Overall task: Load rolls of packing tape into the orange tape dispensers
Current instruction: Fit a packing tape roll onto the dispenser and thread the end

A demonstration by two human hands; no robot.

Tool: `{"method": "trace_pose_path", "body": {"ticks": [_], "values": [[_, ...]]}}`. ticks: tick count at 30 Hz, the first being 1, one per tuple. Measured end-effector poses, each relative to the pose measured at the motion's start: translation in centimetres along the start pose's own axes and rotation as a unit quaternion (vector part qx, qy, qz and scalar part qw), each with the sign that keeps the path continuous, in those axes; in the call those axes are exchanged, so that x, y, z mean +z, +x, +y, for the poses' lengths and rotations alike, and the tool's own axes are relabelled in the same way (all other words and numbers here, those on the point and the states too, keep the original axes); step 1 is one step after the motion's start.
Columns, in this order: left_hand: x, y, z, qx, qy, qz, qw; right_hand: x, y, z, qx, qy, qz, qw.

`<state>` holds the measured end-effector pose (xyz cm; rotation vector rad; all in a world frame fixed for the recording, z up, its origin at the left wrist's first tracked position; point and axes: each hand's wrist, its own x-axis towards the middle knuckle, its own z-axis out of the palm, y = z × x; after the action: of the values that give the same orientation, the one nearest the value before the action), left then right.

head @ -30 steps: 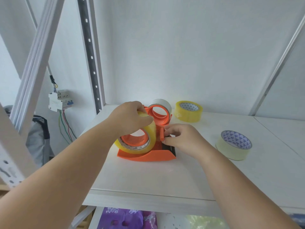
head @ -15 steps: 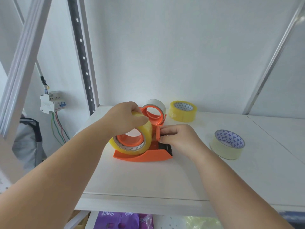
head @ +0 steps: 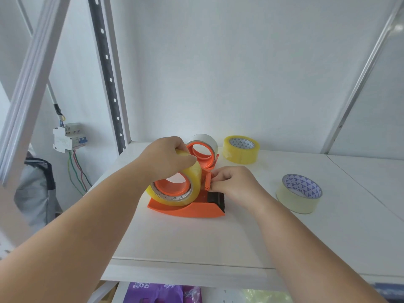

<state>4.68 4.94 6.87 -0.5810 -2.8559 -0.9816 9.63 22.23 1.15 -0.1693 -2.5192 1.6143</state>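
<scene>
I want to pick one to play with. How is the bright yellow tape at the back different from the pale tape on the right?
The bright yellow roll is deep yellow; the pale roll is creamy. The yellow one lies nearer the wall, the pale one nearer the front. Both lie flat on the shelf, loose, with patterned cores.

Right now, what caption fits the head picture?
Left hand steadies yellow tape roll on orange dispenser.

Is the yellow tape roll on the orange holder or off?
On. The yellow tape roll sits around the orange tape dispenser hub.
</scene>
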Motion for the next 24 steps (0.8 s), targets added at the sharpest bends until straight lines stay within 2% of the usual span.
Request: {"method": "trace_pose_path", "body": {"ticks": [4,9,15,21,24], "values": [[0.2,-0.2,0.9,0.004,0.054,0.014,0.998,0.2,-0.1,0.5,-0.011,-0.047,0.03,0.998],[0.1,-0.2,0.6,-0.005,0.028,0.004,1.0,0.9,-0.4,0.5,-0.05,-0.111,0.064,0.991],[0.2,-0.3,0.6,0.002,0.039,0.016,0.999,0.7,-0.5,0.2,-0.079,-0.207,0.019,0.975],[0.3,-0.3,0.7,0.007,0.053,0.02,0.998,0.3,-0.7,-0.6,-0.087,-0.246,-0.027,0.965],[0.3,-0.2,0.3,0.006,0.038,0.013,0.999,-0.1,-0.9,-0.8,-0.094,-0.228,-0.02,0.969]]}}
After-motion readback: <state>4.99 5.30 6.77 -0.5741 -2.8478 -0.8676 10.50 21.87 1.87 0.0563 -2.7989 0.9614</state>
